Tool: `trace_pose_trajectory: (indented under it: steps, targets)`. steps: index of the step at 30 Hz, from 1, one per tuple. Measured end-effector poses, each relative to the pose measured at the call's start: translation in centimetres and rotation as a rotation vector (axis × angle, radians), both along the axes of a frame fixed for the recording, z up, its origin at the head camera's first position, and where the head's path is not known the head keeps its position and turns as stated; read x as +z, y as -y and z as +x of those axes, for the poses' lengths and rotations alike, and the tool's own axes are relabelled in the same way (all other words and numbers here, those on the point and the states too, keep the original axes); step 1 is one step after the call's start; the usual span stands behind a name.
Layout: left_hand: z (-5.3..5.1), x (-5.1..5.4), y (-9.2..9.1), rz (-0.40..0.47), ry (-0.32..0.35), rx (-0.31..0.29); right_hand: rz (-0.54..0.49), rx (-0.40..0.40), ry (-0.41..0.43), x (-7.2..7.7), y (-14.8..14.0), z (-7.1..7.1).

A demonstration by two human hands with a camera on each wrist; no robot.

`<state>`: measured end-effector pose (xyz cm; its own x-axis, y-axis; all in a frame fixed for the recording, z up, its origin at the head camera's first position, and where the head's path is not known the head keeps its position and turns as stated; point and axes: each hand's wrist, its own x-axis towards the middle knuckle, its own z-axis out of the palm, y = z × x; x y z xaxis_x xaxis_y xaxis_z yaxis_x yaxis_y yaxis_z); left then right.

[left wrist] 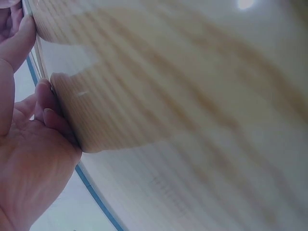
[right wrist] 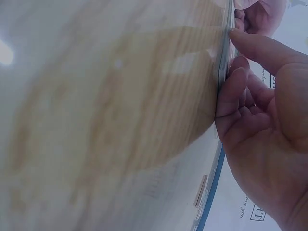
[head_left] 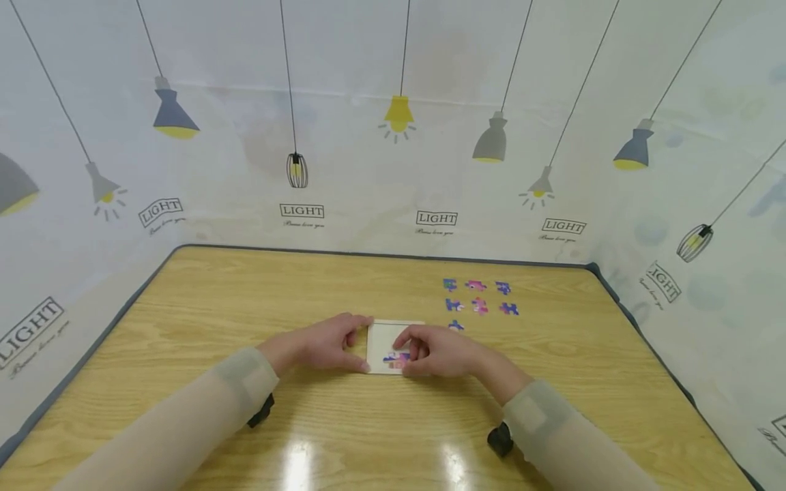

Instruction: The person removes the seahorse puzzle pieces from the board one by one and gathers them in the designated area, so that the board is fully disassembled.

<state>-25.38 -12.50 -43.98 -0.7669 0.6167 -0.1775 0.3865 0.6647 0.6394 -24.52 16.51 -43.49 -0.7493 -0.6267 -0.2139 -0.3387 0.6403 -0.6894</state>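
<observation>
A square white puzzle tray [head_left: 379, 334] lies flat on the wooden table in front of me. In its near right part sit colourful jigsaw pieces [head_left: 396, 359], pink, purple and blue, partly covered by my fingers. My left hand [head_left: 328, 343] holds the tray's left side, with the thumb at the near corner and a finger at the far corner. Over the tray's right part, my right hand [head_left: 443, 351] has its thumb and curled forefinger around a jigsaw piece at the near edge. Both hands [left wrist: 36, 159] [right wrist: 262, 120] appear low against the table in the wrist views.
Several loose jigsaw pieces [head_left: 479, 305] lie in rows on the table [head_left: 276, 286] beyond my right hand; the nearest one [head_left: 456, 325] is close to the tray's far right corner. A white wall covering [head_left: 356, 177] printed with lamps surrounds the table's dark edge.
</observation>
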Motion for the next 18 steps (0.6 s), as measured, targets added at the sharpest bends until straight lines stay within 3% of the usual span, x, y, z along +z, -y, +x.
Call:
trace_pose_trajectory:
  steps: [18]
  targets:
    - [-0.08,0.01,-0.01,0.000,-0.008,-0.013,0.011,0.061,0.018,-0.07,0.57,0.21]
